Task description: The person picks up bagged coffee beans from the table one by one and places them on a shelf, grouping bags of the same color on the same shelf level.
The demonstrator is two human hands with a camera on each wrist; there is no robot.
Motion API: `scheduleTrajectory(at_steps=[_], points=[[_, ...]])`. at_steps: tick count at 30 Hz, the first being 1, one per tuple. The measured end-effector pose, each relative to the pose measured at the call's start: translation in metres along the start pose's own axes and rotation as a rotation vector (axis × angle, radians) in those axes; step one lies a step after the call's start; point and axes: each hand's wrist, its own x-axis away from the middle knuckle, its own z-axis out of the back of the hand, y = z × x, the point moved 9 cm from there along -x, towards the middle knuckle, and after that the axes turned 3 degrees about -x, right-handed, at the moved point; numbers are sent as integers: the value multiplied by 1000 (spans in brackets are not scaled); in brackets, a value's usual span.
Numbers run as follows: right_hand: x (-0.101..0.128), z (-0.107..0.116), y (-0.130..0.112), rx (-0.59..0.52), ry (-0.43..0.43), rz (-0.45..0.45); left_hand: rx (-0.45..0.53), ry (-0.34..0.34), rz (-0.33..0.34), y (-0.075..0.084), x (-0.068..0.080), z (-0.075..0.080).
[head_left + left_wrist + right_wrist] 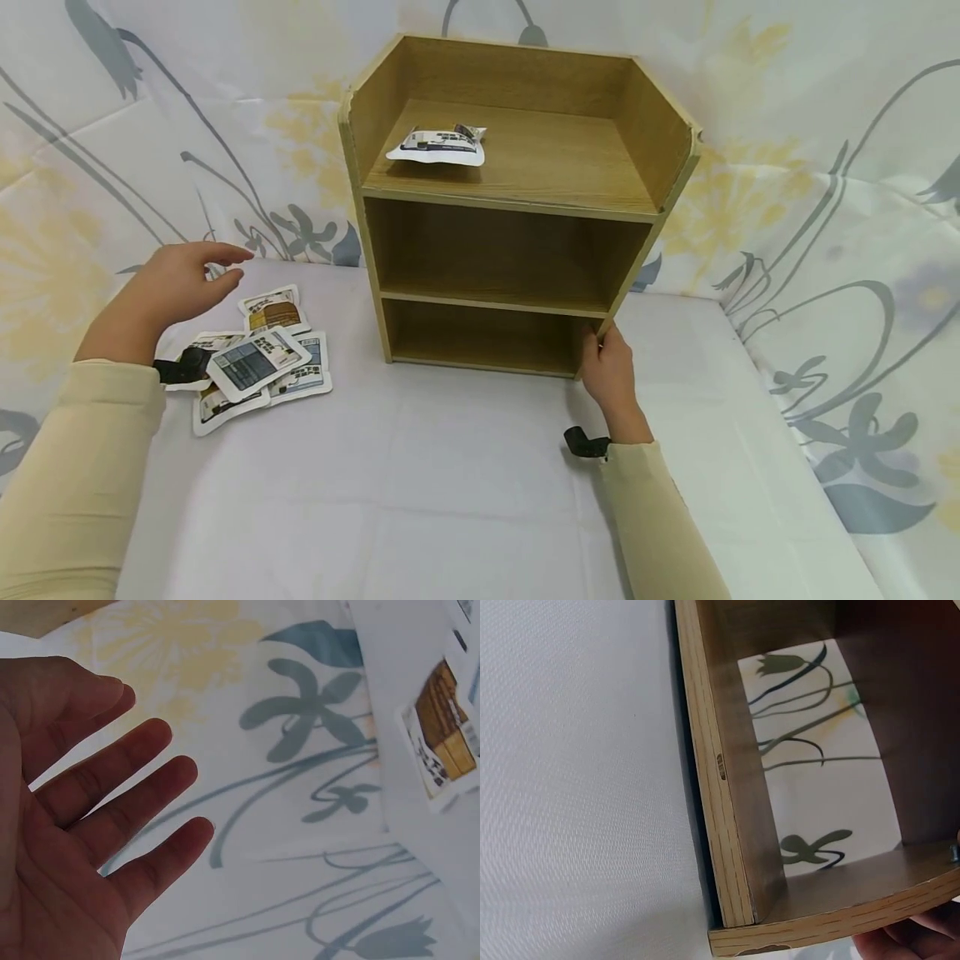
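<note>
A small wooden shelf unit (480,204) stands on the table, its three levels facing me. At its lower right side my right hand (609,371) grips the side panel (840,919), with fingers (911,941) on the panel's outer face. My left hand (176,283) hovers at the left above a pile of packets, fingers spread a little and the palm (67,900) bare. Several flat white packets (258,364) with printed labels overlap in that pile; one with a brown picture (273,311) lies at its back. Another white packet (441,146) rests on the top level, left of centre.
White cloth (450,467) covers the table. A floral curtain (810,192) hangs behind and along the sides, right behind the shelf unit. The unit's middle level (487,267) and bottom level (480,333) lie in shadow. Black straps (588,443) sit on both wrists.
</note>
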Motion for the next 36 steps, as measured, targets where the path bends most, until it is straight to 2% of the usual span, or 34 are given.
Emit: scheduleTrajectory(at_steps=[5,12,19,24,36], points=[[0,-2,0,0,-6,6,-11,-12,12,-12,8,-8],[0,-2,0,4,-21,5,7,-58,44,-31,16,-24],[0,-2,2,-3,-25,-8,-6,-133,71,-45,25,-43],[-1,-3,3,4,-26,-5,-18,-148,70,-55,30,-54],[0,-3,4,3,-37,-9,13,-205,85,-67,48,-73]])
